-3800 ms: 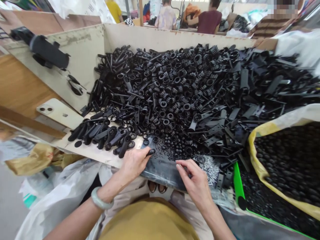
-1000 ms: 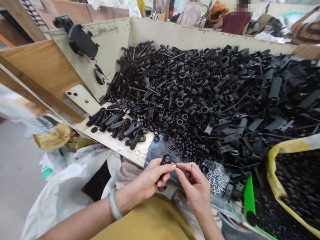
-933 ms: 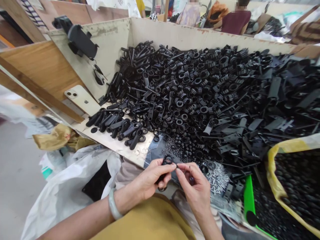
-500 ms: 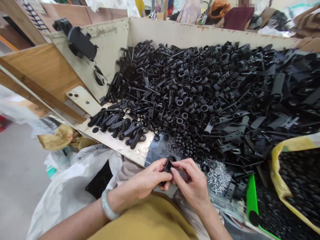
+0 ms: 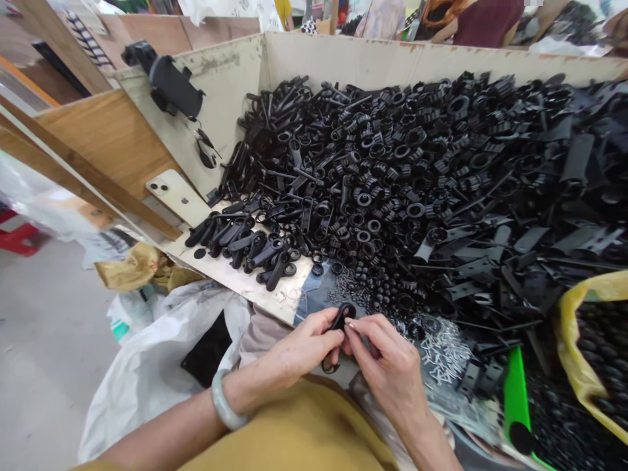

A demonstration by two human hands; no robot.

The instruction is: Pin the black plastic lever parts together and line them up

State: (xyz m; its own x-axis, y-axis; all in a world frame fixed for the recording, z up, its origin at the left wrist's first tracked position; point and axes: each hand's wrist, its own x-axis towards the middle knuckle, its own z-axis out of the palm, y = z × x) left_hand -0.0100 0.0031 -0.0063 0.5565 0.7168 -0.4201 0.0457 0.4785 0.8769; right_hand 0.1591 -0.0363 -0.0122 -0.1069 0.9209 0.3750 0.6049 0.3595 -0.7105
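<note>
My left hand is closed around a black plastic part with a ring-shaped upper end; its lower end shows below my fingers. At the ring, my right hand has thumb and forefinger pinched together; whatever is between the tips is too small to make out. Just beyond both hands lie small metal pieces and round black knobs. A heap of silver screws sits to the right of my right hand.
Black plastic parts fill the walled bin. Several black arms lie at its left, near a white phone. A phone holder hangs on the side wall. At right are a green strip and a yellow-edged sack.
The whole scene has shifted slightly right in the picture as the head moved. The black part has tilted, so its ring end shows more clearly. Both hands stay together at it.
</note>
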